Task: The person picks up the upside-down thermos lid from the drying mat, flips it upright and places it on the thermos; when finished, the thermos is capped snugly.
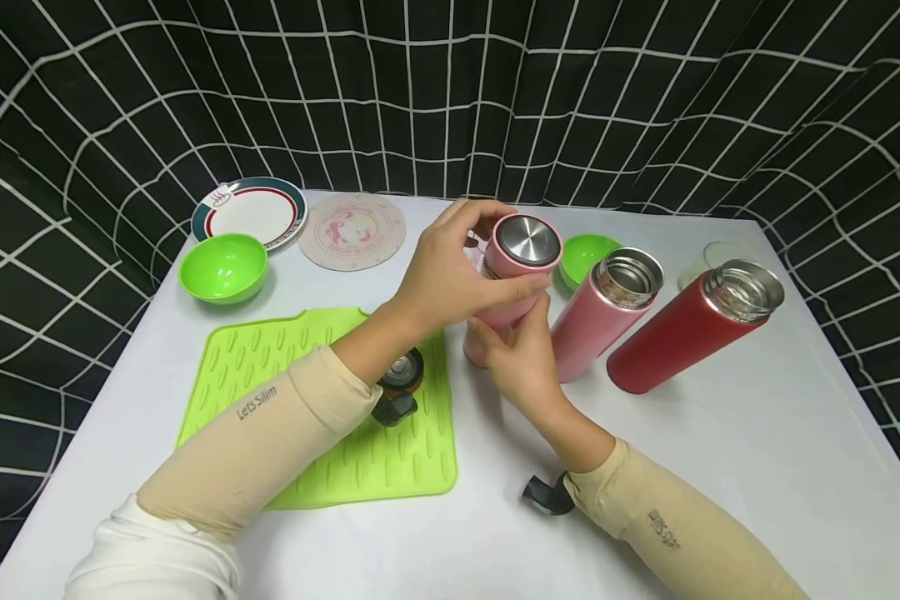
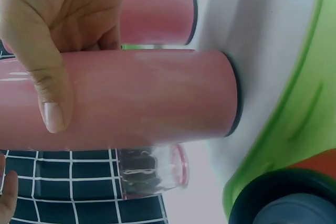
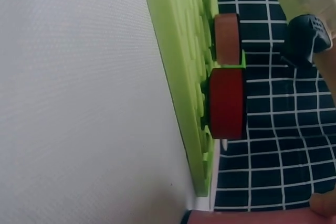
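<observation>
A pink vacuum flask point(image 1: 499, 313), topped by a pink lid point(image 1: 527, 242) with a steel disc, stands on the white table between both hands. My left hand point(image 1: 450, 275) grips its top, thumb across the near side and fingers behind. Lower down, my right hand point(image 1: 525, 358) holds the flask body; its thumb lies along the pink wall in the left wrist view. To the right are an uncapped pink flask point(image 1: 596, 321) and an uncapped red flask point(image 1: 682, 337). On the green mat point(image 1: 228, 350) rest a red lid point(image 3: 227, 103) and a smaller-looking pinkish lid point(image 3: 227, 39).
Green bowls stand at the left point(image 1: 223, 267) and behind the flasks point(image 1: 583, 257). A rimmed plate point(image 1: 253, 208) and round printed mat point(image 1: 352, 232) lie at the back left. A clear glass point(image 2: 152, 171) is behind the held flask, another glass point(image 1: 723, 252) at the back right.
</observation>
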A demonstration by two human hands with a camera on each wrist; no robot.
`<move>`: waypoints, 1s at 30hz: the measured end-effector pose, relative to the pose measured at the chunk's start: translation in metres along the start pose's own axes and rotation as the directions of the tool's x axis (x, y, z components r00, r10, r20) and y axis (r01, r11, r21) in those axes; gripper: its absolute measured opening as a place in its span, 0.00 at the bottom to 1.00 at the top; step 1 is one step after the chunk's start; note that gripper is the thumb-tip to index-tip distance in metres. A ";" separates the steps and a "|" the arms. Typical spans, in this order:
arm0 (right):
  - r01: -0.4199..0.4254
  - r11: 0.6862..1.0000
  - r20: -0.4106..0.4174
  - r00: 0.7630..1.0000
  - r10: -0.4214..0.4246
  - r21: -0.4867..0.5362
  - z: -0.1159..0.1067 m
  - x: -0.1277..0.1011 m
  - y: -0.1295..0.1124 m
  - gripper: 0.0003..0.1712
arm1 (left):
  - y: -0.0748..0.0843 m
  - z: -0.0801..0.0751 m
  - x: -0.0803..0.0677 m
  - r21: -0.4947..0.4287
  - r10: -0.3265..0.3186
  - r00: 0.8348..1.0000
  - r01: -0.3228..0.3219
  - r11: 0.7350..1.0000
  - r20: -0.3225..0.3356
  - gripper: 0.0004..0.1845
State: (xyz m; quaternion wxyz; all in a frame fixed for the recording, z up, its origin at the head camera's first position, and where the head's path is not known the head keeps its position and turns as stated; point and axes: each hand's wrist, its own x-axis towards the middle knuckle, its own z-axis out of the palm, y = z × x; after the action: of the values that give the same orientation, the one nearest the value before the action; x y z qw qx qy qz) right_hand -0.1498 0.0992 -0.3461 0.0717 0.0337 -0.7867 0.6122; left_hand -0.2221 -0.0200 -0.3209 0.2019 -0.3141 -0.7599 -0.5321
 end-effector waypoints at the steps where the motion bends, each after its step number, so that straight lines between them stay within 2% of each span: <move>1: -0.004 1.000 -0.001 1.000 0.004 -0.002 0.001 -0.001 -0.005 0.38 | 0.000 -0.001 0.000 0.001 0.002 1.000 -0.002 1.000 -0.010 0.35; 5: 0.009 1.000 -0.004 1.000 -0.009 -0.012 0.003 -0.001 -0.005 0.38 | -0.001 -0.004 -0.001 -0.004 0.031 0.999 -0.031 1.000 -0.023 0.33; 9: 0.004 1.000 -0.006 1.000 -0.005 -0.025 0.003 -0.001 -0.006 0.38 | -0.002 -0.005 0.000 -0.015 0.041 0.999 -0.041 0.999 0.020 0.33; 15: 0.021 0.999 -0.008 1.000 -0.021 -0.024 0.001 0.000 -0.005 0.36 | 0.001 -0.003 0.001 -0.064 -0.009 0.995 0.015 0.998 0.101 0.34; 18: 0.037 0.999 -0.006 0.999 -0.037 -0.006 0.000 0.001 -0.004 0.36 | 0.004 0.001 0.002 -0.039 -0.037 0.997 0.040 0.998 0.071 0.39; 21: 0.029 1.000 0.000 1.000 -0.029 0.008 0.000 0.001 -0.003 0.36 | 0.005 0.005 0.003 -0.011 -0.013 1.000 0.013 1.000 0.017 0.39; 23: 0.014 1.000 0.002 1.000 -0.014 0.005 0.000 0.001 -0.002 0.36 | 0.004 0.006 0.003 -0.033 0.010 1.000 -0.010 0.999 0.002 0.38; 25: 0.018 1.000 0.006 1.000 -0.018 -0.002 0.000 0.000 -0.001 0.36 | 0.002 0.006 0.003 -0.068 0.019 1.000 -0.018 0.998 0.015 0.39; 28: 0.058 0.998 0.010 0.998 -0.058 -0.005 0.000 0.003 0.009 0.34 | 0.002 0.006 0.001 -0.129 -0.021 0.998 0.028 0.991 0.060 0.44; 30: 0.083 0.997 0.005 0.997 -0.083 -0.003 -0.001 0.005 0.020 0.34 | 0.003 0.008 0.000 -0.139 -0.053 0.996 0.062 0.988 0.072 0.45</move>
State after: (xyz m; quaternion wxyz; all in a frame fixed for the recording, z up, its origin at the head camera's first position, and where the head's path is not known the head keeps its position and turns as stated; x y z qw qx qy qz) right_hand -0.1575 0.1049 -0.3647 0.0950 0.0677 -0.7857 0.6075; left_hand -0.2205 -0.0121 -0.3216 0.1379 -0.3233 -0.7357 -0.5790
